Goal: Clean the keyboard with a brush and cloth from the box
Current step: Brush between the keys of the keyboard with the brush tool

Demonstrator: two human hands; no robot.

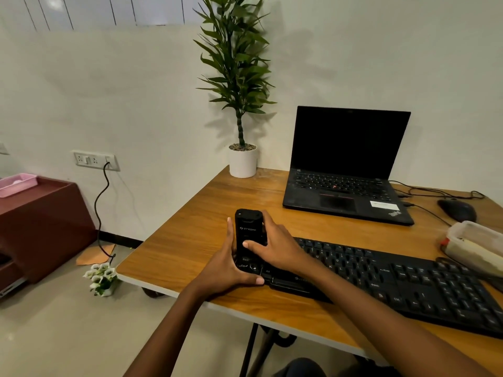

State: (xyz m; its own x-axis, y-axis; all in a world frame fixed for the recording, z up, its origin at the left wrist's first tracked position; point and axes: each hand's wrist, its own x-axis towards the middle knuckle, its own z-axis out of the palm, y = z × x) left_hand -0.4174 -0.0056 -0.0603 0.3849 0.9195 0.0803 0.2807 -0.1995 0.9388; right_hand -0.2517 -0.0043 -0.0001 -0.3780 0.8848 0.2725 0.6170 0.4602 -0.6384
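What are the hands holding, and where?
A small black device, standing upright. The left hand grips its lower end; the right hand wraps its right side, thumb on the front.

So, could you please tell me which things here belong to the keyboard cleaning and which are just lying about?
For the job:
keyboard
plastic box, lidded, at the table's right edge
left hand and right hand

Just lying about:
small black device, held in both hands over the keyboard's left end
ThinkPad laptop
mouse
potted plant
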